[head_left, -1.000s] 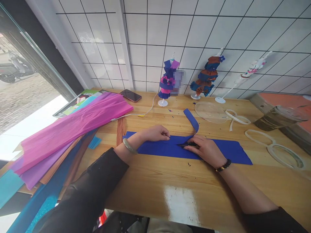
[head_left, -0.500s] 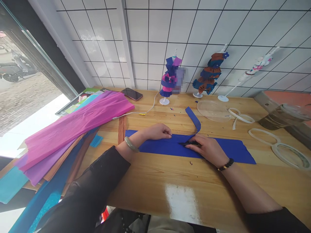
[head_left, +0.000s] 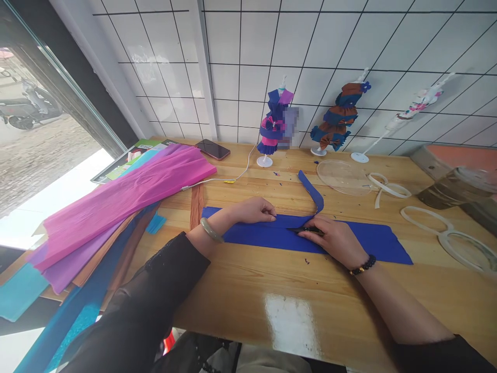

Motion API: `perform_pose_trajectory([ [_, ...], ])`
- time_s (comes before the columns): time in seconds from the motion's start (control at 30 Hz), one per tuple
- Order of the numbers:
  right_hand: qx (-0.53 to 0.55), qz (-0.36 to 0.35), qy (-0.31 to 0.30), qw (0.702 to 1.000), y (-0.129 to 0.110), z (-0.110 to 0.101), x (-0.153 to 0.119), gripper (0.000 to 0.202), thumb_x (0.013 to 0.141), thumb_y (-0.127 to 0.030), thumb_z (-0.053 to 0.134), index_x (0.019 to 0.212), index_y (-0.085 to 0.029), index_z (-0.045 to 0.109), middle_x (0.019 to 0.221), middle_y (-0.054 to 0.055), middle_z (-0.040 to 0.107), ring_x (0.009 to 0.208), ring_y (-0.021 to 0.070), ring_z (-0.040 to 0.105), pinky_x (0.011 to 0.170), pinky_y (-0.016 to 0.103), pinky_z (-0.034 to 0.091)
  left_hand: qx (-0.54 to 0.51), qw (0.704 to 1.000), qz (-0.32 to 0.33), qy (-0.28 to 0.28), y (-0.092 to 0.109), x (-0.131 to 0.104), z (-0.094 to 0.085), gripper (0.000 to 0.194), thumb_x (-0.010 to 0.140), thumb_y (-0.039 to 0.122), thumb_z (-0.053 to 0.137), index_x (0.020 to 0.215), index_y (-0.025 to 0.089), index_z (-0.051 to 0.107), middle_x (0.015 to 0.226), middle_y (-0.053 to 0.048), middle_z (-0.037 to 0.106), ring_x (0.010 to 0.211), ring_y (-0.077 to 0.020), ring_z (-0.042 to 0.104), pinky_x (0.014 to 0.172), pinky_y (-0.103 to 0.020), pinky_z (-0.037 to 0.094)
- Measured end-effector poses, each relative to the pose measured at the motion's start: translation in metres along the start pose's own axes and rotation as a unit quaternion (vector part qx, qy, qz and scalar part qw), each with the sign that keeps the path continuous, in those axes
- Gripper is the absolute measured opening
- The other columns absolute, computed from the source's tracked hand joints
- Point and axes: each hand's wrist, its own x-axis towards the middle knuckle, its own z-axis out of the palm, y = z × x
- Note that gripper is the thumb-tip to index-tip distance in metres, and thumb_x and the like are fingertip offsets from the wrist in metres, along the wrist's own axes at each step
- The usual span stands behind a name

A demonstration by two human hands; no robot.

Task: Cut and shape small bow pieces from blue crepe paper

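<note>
A long sheet of blue paper (head_left: 373, 241) lies flat across the wooden table. My left hand (head_left: 256, 211), with a pale bangle at the wrist, pinches the sheet's upper edge left of centre. Dark scissors (head_left: 301, 229) are in my right hand (head_left: 334, 238), their blades over the sheet and pointing left. From beside my right hand a narrow blue strip (head_left: 310, 189) curls up and away, apparently still joined to the sheet near the scissors.
Colored crepe paper (head_left: 128, 197) is piled at the left. A phone (head_left: 213, 149) and decorated small stands (head_left: 271, 129) are by the tiled wall. A clear plastic disc (head_left: 341, 177), white tape loops (head_left: 390, 185) and a dark container (head_left: 458, 187) lie at the right.
The whole view has shifted slightly. Both hands, the scissors and the blue sheet keep nearly the same positions relative to one another.
</note>
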Motion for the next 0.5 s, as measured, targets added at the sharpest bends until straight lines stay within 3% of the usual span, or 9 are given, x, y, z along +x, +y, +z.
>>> perform_pose_trajectory([
  [0.5, -0.009, -0.018, 0.0, 1.0, -0.0066, 0.0015, 0.0057, 0.027, 0.082, -0.046, 0.053, 0.083, -0.02, 0.061, 0.082, 0.004, 0.066, 0.074, 0.0179, 0.064, 0.063, 0.029, 0.047, 0.002, 1.0, 0.007, -0.01, 0.0014, 0.0011, -0.0006, 0.022, 0.08, 0.03, 0.051, 0.086, 0.014, 0.065, 0.078, -0.001, 0.064, 0.068, -0.0105, 0.052, 0.064, -0.022, 0.036],
])
